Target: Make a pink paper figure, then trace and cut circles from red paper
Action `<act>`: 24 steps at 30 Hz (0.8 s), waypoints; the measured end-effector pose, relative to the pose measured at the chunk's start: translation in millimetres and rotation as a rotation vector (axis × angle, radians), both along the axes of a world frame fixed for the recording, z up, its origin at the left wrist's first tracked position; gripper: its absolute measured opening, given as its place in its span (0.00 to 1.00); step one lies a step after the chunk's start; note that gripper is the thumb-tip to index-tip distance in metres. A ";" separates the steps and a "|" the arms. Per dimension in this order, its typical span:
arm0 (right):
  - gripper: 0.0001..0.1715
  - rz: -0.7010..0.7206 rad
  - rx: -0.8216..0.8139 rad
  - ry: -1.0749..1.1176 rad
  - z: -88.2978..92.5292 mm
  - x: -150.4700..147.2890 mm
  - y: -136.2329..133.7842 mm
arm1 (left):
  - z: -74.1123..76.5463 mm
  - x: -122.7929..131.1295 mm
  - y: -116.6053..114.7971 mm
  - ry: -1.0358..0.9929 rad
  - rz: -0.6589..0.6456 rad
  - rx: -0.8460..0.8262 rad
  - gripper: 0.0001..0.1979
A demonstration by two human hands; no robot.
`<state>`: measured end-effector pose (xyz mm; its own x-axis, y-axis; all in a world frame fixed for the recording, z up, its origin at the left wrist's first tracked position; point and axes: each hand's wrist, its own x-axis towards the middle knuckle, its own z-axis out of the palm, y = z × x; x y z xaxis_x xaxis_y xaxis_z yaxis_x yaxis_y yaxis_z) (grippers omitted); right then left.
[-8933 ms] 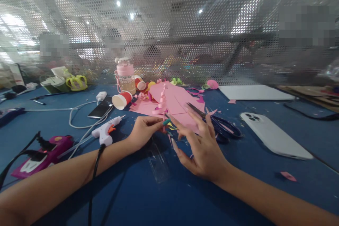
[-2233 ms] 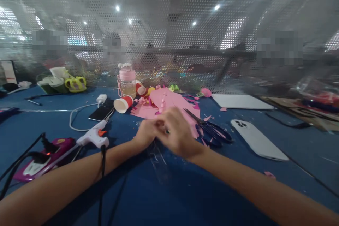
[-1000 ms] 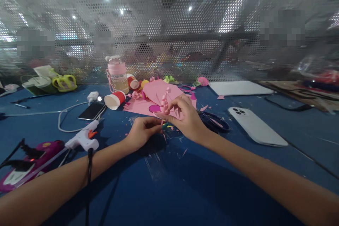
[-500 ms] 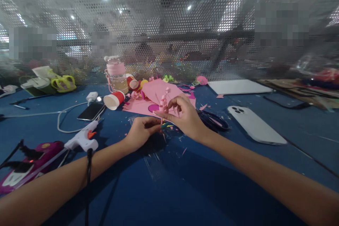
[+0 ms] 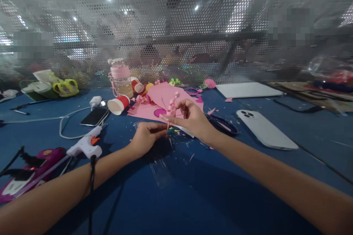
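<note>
My right hand (image 5: 193, 121) is raised a little above the blue table (image 5: 193, 198), its fingers pinched on a curled pink paper strip (image 5: 172, 106) that hangs down from them. My left hand (image 5: 147, 136) rests on the table just below, fingers closed on the lower end of the strip and on small green and yellow paper bits (image 5: 172, 130). Behind both hands lie pink paper sheets (image 5: 162, 97). Dark-handled scissors (image 5: 222, 125) lie right of my right hand.
A white glue gun (image 5: 85, 146) with its black cord and a purple tool (image 5: 30, 172) lie at the left. Farther back are a dark phone (image 5: 95, 116), red paper cups (image 5: 118, 104) and a pink bottle (image 5: 121, 79). A white phone (image 5: 266, 129) lies right. A perforated screen (image 5: 176, 25) closes off the back.
My right hand has lifted off the table and now pinches the curled pink strip above my left hand, rising slightly in the last half second. My left hand has stayed put.
</note>
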<state>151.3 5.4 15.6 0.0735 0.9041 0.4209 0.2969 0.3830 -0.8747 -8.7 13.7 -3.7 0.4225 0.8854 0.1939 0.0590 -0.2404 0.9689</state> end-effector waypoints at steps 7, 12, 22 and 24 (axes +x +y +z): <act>0.29 -0.012 -0.082 0.023 1.5 0.7 -0.2 | 2.0 1.0 -1.2 -0.044 0.007 -0.066 0.06; 0.39 -0.105 0.052 0.074 -0.7 -1.0 -3.3 | 2.9 0.7 0.0 -0.094 0.004 -0.114 0.06; 0.34 0.130 -0.312 0.371 -5.4 -13.4 -6.9 | 4.3 1.6 0.4 -0.103 -0.032 -0.139 0.06; 0.30 0.136 -0.343 0.379 -4.5 -15.0 -7.0 | 6.8 2.4 -1.3 -0.100 -0.023 -0.146 0.04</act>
